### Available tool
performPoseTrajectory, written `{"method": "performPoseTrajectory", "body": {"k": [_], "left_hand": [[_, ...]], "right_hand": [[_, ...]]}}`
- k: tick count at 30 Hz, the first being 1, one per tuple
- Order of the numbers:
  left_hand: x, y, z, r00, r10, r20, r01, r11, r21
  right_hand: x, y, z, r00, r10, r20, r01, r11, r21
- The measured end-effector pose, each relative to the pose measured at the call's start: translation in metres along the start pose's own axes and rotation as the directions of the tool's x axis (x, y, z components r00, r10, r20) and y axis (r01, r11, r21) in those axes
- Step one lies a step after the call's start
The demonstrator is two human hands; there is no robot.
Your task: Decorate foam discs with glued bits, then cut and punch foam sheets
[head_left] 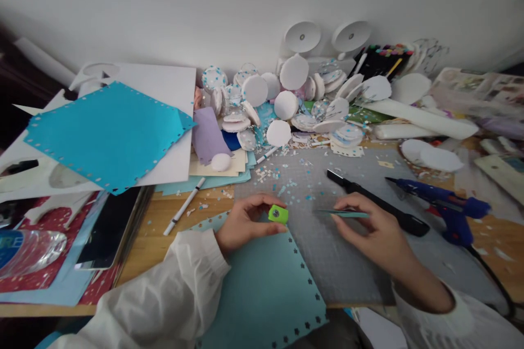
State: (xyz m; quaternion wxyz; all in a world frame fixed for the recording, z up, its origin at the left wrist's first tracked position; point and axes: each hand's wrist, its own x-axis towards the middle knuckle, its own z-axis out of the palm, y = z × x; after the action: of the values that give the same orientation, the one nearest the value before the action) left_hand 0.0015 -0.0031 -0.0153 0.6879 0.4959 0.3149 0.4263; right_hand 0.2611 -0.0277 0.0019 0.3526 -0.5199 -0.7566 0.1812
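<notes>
My left hand [249, 221] grips a small bright green craft punch [278, 214] between thumb and fingers. A star- or flower-shaped mark shows on the face of the punch. Below it lies a light teal paper sheet [262, 289], its edges lined with small punched holes. In a pinch, my right hand [370, 229] holds slim teal tweezers [352, 214], their thin tips pointing left over the grey cutting mat [347, 267]. The tips are blurred, and I cannot tell whether anything is between them. Small paper bits [286, 188] are scattered on the mat beyond both hands.
A black utility knife [380, 204] and a blue glue gun [446, 204] lie right of my right hand. White foam discs [278, 133] pile up by the wall. Left are a bright blue punched sheet [110, 133], a white pen [184, 207], a tablet [112, 229] and a bottle [33, 253].
</notes>
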Motion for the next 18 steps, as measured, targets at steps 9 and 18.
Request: {"method": "performPoseTrajectory", "body": {"k": [9,18], "left_hand": [[0.000,0.010,0.001,0.999,0.037,0.025,-0.039,0.996,0.076],[-0.001,0.009,-0.001,0.995,0.051,0.089,-0.058,0.996,0.073]], "right_hand": [[0.025,-0.022,-0.011,0.981,-0.169,-0.091,0.183,0.965,0.186],[0.046,-0.056,0.003,0.907,-0.417,0.054,0.379,0.868,0.321]]}}
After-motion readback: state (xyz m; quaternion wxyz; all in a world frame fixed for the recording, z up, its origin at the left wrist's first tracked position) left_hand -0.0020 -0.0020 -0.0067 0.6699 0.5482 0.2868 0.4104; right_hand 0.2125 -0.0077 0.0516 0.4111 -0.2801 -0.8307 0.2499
